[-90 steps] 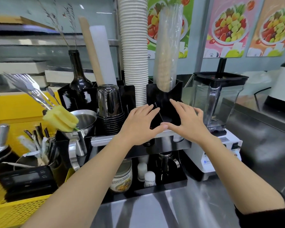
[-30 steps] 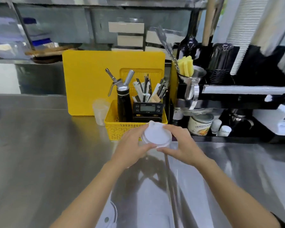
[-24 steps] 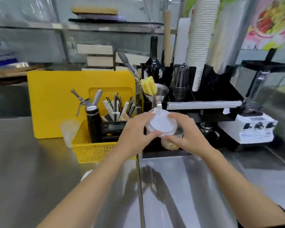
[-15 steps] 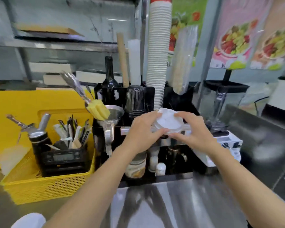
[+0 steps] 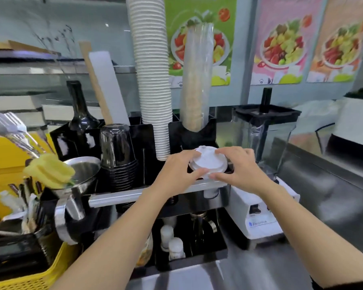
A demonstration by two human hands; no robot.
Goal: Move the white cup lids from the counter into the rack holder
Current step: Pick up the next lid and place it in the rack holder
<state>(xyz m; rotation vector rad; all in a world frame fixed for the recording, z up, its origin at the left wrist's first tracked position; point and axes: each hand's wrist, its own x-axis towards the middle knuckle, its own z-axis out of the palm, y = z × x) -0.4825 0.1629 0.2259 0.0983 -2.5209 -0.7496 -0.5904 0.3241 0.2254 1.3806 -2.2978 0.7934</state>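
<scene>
A small stack of white cup lids (image 5: 208, 162) is held flat between both hands, over the right front compartment of the black rack holder (image 5: 143, 135). My left hand (image 5: 177, 170) grips the stack's left and front edge. My right hand (image 5: 238, 166) grips its right and front edge. The lids sit at the level of the compartment's top rim; the inside of the compartment is hidden beneath them.
A tall stack of white paper cups (image 5: 151, 80) and a sleeve of clear cups (image 5: 196, 80) stand just behind the lids. Black cups (image 5: 117, 155) are to the left, a blender (image 5: 262, 143) to the right. A yellow basket (image 5: 29, 275) sits at the lower left.
Both hands carried the lid stack from low over the counter up and rightward to the rack, and now hold it lower over the right front compartment.
</scene>
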